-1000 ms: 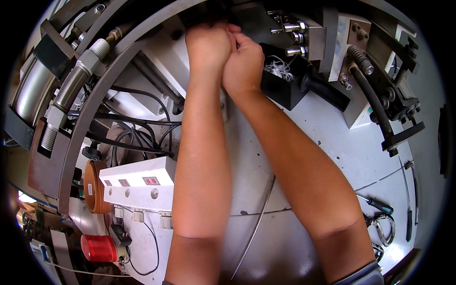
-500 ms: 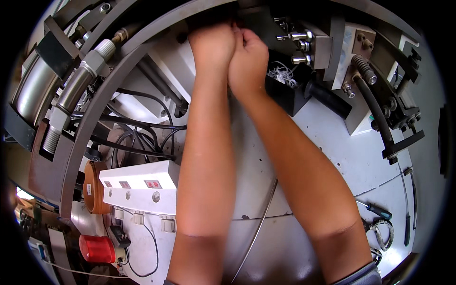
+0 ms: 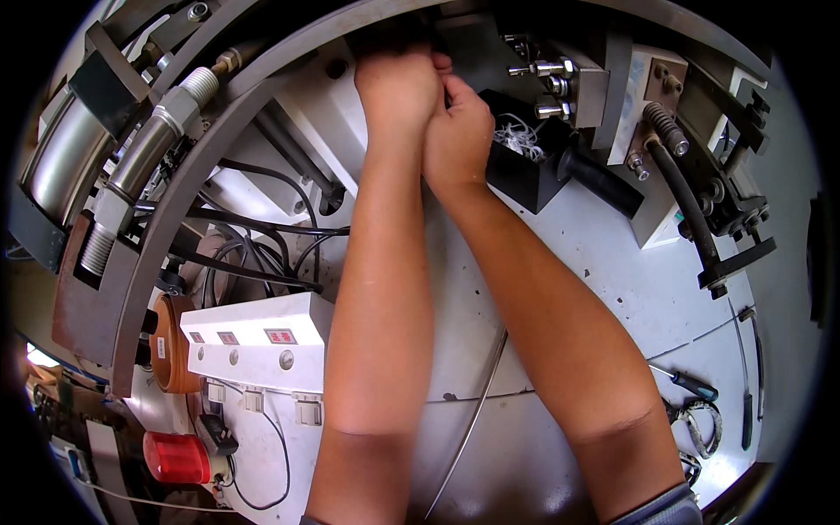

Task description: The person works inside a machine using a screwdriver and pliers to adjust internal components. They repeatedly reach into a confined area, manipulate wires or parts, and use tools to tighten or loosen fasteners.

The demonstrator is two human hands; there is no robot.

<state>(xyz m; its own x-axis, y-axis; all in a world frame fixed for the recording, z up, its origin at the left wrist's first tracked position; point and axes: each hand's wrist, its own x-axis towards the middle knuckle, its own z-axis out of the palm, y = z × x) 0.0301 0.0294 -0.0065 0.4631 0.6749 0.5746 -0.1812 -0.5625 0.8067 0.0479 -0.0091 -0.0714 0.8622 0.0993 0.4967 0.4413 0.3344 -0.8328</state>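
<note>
Both my arms reach forward into the dark space under a curved metal frame (image 3: 188,175). My left hand (image 3: 398,92) is bent inward, its fingers curled and mostly hidden behind the wrist and in shadow. Against it rests my right hand (image 3: 459,131), with the thumb and fingers closed toward the left hand's fingertips. Whatever they grip is out of sight. Just right of the right hand stands a black open box (image 3: 525,175) with white shredded strips (image 3: 518,137) inside, and a black cylindrical handle (image 3: 602,182) sticks out beside it.
A white control box (image 3: 258,341) and black cables (image 3: 254,245) lie left of my left forearm. A red beacon light (image 3: 175,457) is at lower left. Metal fittings (image 3: 556,87) and a spring mechanism (image 3: 669,131) hang at right. A screwdriver (image 3: 696,385) and a thin rod (image 3: 468,424) lie on the white surface.
My right hand has slid slightly down and away from the left hand's fingertips, and its thumb shows lower. The left hand has shifted a little to the right.
</note>
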